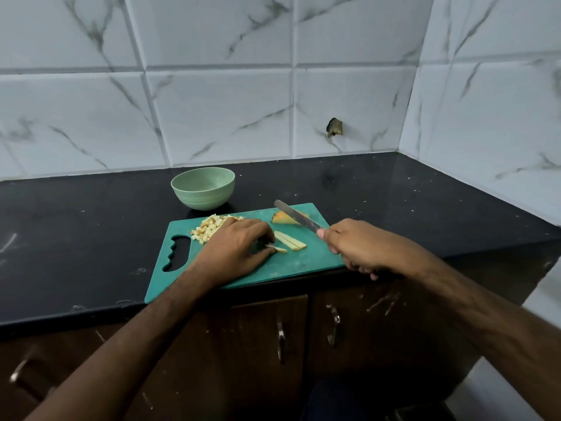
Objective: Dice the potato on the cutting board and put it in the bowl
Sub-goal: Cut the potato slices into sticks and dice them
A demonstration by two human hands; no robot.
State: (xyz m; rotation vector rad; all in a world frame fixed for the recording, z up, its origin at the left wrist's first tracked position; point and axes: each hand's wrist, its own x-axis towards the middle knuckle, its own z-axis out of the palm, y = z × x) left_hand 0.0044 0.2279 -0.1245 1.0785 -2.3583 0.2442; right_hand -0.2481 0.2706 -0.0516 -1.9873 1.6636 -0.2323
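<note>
Before us runs a black counter [379, 189] under a wall of white marbled tiles [218, 101], with brown cupboard doors [267, 344] below. On the counter lies our green cutting board [297, 262], its handle hole to the left, and just behind it stands a pale green bowl [202, 188]. Our left hand [235, 250] rests on the board, its fingers [267, 238] curled and pinching a thin potato strip [277, 248]. Our right hand [361, 249] is wrapped around the handle of a knife [296, 216], whose blade hangs over a skin-on potato piece [287, 219]. A heap of diced potato [209, 227] sits at the board's far left, and more cut strips [290, 240] lie mid-board.
</note>
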